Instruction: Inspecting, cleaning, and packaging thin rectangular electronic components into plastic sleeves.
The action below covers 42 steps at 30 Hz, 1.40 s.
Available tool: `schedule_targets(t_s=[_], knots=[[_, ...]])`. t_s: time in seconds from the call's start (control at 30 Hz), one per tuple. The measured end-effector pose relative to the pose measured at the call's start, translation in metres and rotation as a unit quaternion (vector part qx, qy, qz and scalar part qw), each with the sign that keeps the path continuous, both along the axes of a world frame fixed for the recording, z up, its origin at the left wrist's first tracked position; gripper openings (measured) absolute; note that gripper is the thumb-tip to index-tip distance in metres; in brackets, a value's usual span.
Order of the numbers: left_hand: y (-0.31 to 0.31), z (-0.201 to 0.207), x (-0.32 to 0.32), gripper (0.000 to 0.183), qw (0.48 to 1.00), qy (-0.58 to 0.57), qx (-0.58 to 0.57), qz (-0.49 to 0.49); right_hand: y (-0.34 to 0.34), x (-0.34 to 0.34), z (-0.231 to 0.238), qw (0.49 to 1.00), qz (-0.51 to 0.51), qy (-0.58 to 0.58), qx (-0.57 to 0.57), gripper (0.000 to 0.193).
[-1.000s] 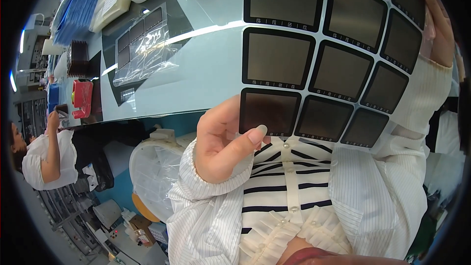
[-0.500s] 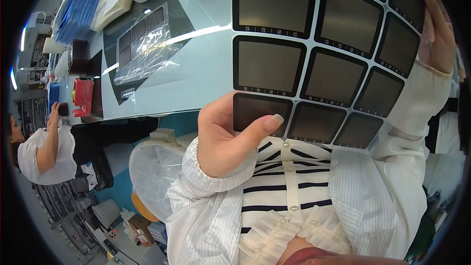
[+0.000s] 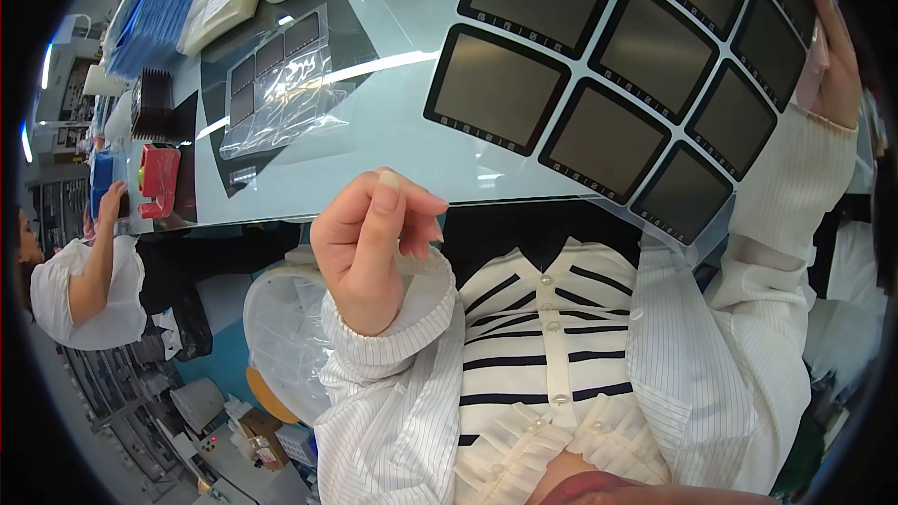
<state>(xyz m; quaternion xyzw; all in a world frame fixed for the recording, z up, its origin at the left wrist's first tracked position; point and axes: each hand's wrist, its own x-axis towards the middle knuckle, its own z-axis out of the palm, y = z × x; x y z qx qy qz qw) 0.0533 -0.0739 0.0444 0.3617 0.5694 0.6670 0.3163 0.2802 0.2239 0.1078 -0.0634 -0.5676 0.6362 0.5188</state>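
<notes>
The person wore a white jacket with thin dark stripes. Its cuff sat at the left hand (image 3: 374, 243) in the middle of the picture. The right hand (image 3: 832, 65), at the upper right, came out of a white ribbed sleeve. Underneath was a white top with thick black stripes, small round buttons and a frilly edge.

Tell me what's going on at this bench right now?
A person holds up a clear sheet of dark square panels over a pale table, gripping its far edge with the right hand. The left hand is off the sheet, fingers curled. A clear bag of similar panels lies on the table; another person works at left.
</notes>
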Motion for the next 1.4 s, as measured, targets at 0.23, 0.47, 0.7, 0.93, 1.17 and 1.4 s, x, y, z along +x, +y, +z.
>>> schedule_targets(t_s=[0.23,0.47,0.7,0.93,1.17,1.4], knots=[[0.005,0.0,0.002,0.034,0.999,0.016,-0.017,0.028,-0.023,-0.023,0.011,0.989,-0.109,-0.048,-0.088,0.026],[0.006,-0.01,-0.004,0.031,0.999,-0.026,0.016,0.028,-0.036,-0.024,0.0,0.988,-0.048,-0.078,-0.122,0.025],[0.003,-0.021,-0.012,0.049,0.983,-0.163,-0.027,-0.082,-0.023,-0.051,-0.038,0.934,-0.08,-0.162,-0.307,0.018],[0.0,-0.02,-0.012,0.055,0.965,-0.221,-0.084,-0.112,0.003,-0.037,-0.085,0.912,0.065,-0.306,-0.266,0.02],[-0.013,-0.022,-0.014,0.059,0.966,-0.214,-0.088,-0.117,-0.008,-0.04,-0.081,0.908,0.086,-0.295,-0.286,0.02],[-0.018,-0.022,-0.017,0.064,0.959,-0.222,-0.095,-0.146,0.029,-0.051,-0.13,0.839,0.533,0.098,-0.049,0.023]])
